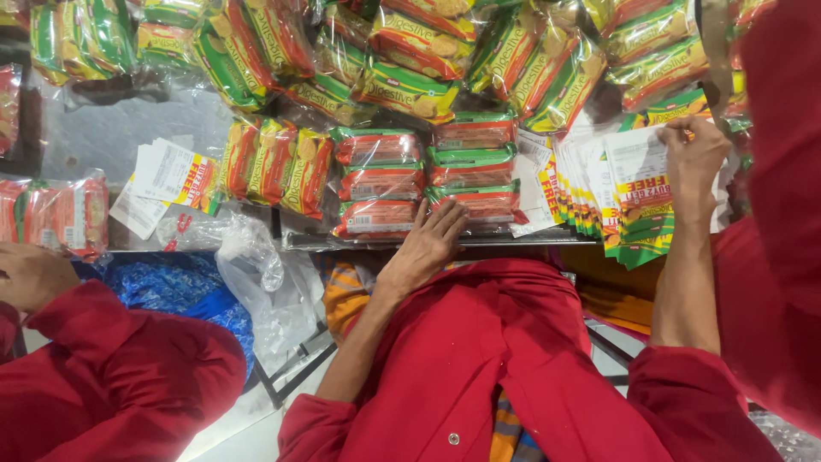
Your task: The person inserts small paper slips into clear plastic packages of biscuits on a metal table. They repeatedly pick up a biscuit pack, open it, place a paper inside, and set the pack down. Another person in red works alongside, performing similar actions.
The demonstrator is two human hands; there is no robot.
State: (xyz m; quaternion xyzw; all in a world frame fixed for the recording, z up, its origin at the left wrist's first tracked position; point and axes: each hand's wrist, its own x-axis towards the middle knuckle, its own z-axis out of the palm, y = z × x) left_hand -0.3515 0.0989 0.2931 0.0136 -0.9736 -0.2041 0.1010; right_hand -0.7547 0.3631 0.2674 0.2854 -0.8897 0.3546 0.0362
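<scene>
Biscuit packs [479, 205] lie stacked on the table under my flat, spread left hand [432, 239]; my right hand [694, 158] pinches the fanned leaflets [637, 201]. I judge a loose pinch could spill the fan.

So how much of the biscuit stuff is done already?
Done, it seems: two neat stacks of red-and-green biscuit packets lie side by side. In hand: the left hand rests flat on them, while the right hand pinches a fan of printed slips. Left: a big heap of bagged biscuit packs behind them.
</scene>
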